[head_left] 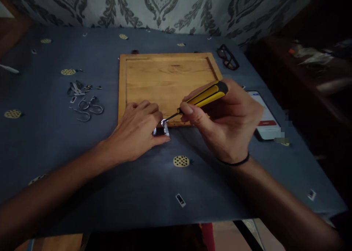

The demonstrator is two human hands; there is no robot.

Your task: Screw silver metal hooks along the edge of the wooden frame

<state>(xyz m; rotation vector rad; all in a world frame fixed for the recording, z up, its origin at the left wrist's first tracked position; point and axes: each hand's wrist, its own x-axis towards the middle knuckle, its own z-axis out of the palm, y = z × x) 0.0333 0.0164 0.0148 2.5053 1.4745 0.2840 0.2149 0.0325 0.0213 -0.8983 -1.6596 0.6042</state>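
Observation:
My right hand (225, 120) is wrapped round a screwdriver (205, 96) with a yellow and black handle. Its thin metal tip points down and left onto a small shiny metal piece (164, 128). My left hand (134, 131) is curled over that metal piece and pinches it against the near edge of a wooden board (165, 78). The board lies flat on a table with a dark blue cloth (96, 159). Most of the metal piece is hidden under my left fingers.
A heap of small metal hooks and clips (84, 100) lies left of the board. Black glasses (227, 57) rest at the board's far right corner. A phone (265, 115) lies to the right, partly behind my right hand. A patterned wall stands behind.

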